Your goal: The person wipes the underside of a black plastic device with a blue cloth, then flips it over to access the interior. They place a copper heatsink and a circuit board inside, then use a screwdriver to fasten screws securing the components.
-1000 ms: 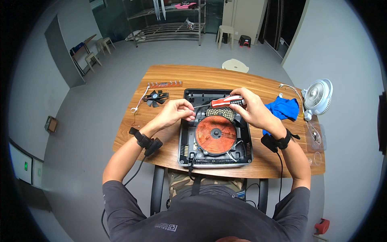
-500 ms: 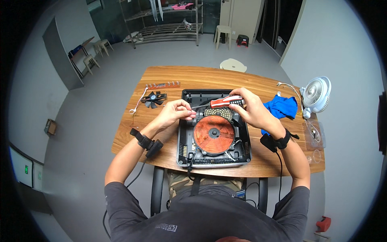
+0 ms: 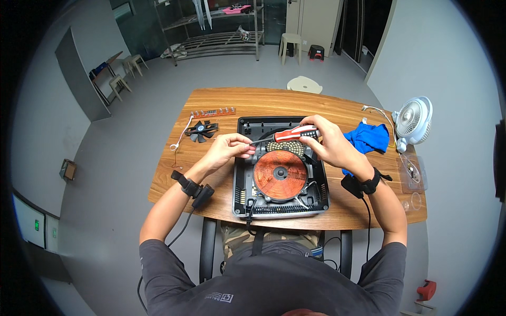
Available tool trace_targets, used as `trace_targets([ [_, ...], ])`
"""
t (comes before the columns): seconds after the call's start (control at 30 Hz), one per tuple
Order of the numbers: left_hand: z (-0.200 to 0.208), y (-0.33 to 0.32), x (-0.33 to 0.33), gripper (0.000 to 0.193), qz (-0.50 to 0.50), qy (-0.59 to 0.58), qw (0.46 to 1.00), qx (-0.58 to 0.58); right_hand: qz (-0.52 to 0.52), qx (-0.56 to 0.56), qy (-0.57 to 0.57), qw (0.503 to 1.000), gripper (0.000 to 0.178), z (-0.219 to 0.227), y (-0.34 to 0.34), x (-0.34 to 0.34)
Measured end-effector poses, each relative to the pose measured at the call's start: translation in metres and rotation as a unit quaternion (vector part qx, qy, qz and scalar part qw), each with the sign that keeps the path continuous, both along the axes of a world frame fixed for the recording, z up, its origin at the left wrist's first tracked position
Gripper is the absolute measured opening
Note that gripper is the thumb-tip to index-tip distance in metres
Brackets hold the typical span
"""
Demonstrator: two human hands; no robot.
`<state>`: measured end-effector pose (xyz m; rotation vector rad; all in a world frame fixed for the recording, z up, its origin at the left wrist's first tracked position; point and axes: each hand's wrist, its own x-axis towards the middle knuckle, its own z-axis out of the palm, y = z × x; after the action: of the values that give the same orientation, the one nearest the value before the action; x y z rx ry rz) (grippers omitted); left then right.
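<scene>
An opened induction cooker [image 3: 322, 197] lies on the table before me, its black housing holding a round copper coil [image 3: 280, 184]. My right hand [image 3: 331, 143] grips the red and white handle of a screwdriver [image 3: 289, 135] above the far part of the housing. The shaft points left, toward my left hand [image 3: 229, 149]. Thumb and fingers of that hand are pinched together at the screwdriver's tip, over the housing's left side; whatever they hold is too small to make out. Behind the coil, partly under the screwdriver, shows a round vent grille [image 3: 284, 147].
Left of the cooker lie a small black fan [image 3: 200, 130] and an orange circuit strip [image 3: 213, 112] with a white cable. To the right are a blue cloth [image 3: 369, 138], a white desk fan [image 3: 412, 121] and a clear plastic tray [image 3: 416, 181]. A stool [image 3: 304, 85] stands beyond the table.
Both hands stay almost in place. The screwdriver's shaft shows more plainly between them, and the left fingers have shifted slightly at its tip.
</scene>
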<state>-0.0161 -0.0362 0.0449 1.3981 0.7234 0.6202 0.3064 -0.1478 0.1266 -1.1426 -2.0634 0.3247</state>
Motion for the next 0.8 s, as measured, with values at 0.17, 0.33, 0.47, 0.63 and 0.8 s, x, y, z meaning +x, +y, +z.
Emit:
trace_targets([
  [0.17, -0.001, 0.001, 0.001, 0.022, 0.0, -0.011, 1.0, 0.001, 0.005, 0.02, 0.004, 1.0, 0.032, -0.002, 0.001, 0.002],
  [0.33, 0.001, 0.0, 0.002, 0.021, 0.001, -0.009, 1.0, -0.001, 0.0, 0.012, 0.01, 1.0, 0.032, -0.004, 0.0, 0.004],
  [0.47, 0.0, -0.002, 0.004, 0.021, -0.001, -0.001, 1.0, 0.013, -0.001, 0.001, 0.019, 1.0, 0.032, -0.005, 0.0, 0.005],
  [0.63, 0.002, -0.005, 0.009, 0.018, -0.024, 0.049, 0.994, 0.091, -0.021, -0.166, 0.064, 0.984, 0.032, 0.011, -0.008, 0.007],
  [0.8, 0.027, -0.007, 0.033, 0.017, -0.053, 0.13, 0.97, 0.197, -0.023, -0.138, 0.084, 0.987, 0.03, 0.016, -0.008, 0.024],
])
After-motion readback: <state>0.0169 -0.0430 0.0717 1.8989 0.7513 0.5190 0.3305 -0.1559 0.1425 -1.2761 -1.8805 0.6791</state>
